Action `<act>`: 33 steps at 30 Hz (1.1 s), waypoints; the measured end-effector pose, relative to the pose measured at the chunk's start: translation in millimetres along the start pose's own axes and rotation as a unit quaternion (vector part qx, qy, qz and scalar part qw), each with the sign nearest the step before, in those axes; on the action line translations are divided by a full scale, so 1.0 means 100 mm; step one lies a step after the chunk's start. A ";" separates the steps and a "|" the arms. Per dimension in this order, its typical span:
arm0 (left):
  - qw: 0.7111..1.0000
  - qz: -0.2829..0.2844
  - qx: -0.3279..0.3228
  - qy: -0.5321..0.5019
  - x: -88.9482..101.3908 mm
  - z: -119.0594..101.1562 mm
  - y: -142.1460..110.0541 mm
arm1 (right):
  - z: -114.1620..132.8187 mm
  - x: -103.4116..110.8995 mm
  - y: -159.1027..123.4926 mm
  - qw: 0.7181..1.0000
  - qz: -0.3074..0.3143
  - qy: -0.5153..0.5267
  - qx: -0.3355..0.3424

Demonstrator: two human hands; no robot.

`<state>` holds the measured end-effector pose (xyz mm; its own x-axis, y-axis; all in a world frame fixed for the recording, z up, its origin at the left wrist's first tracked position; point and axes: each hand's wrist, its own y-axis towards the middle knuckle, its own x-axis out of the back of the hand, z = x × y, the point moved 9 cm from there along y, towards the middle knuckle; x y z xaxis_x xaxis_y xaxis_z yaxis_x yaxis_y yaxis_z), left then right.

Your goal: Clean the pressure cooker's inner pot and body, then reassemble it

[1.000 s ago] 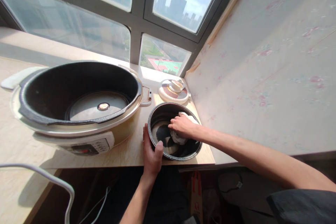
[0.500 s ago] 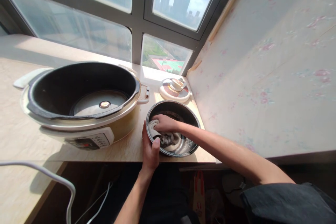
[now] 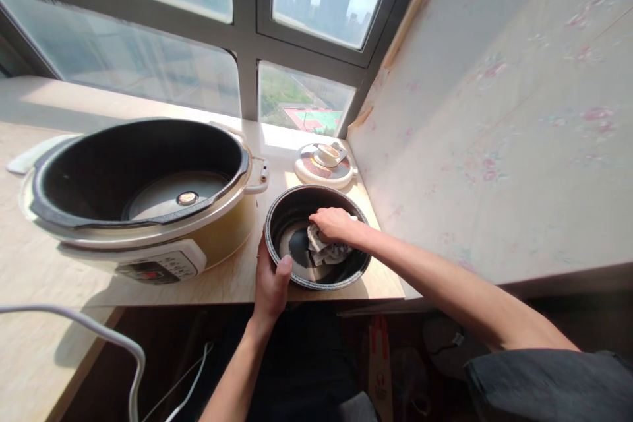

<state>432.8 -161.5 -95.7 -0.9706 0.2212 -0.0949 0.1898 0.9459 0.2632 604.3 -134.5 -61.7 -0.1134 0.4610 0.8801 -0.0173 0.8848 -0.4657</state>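
A dark inner pot stands near the front edge of the counter. My left hand grips its left side, thumb over the rim and fingers around the outer wall. Inside the pot, my right hand is closed on a pale, crumpled cloth, which rests against the right part of the pot's inside. Left of the pot is the cooker body, open at the top, with a control panel on its front and a dark, hollow inside. Behind the pot lies the round cooker lid with its knob upward.
The pale counter ends just in front of the pot. A white cable loops over its left front. Window frames rise behind, and a flower-patterned wall bounds the right side. Below the edge hangs a paper bag.
My right hand and the cloth have moved from the left side of the pot's inside to the right. My left hand keeps its hold on the rim. The view has shifted slightly.
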 end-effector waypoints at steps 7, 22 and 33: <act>0.999 -0.014 -0.025 -0.028 -0.06 -0.07 -0.01 | -0.08 0.00 0.10 0.988 -0.073 0.121 -0.058; 0.999 -0.031 -0.019 -0.017 -0.05 -0.02 -0.04 | 0.40 -0.40 -0.06 0.794 0.125 0.594 -0.038; 0.999 -0.050 0.003 -0.003 0.00 0.01 -0.07 | 0.33 -0.03 -0.48 0.806 0.179 0.552 0.116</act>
<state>432.1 -168.0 -98.7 -0.9839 0.1263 -0.1261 0.0923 0.9648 0.2462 572.7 -180.9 -45.0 0.7983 0.5774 0.1715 -0.3797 0.7034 -0.6008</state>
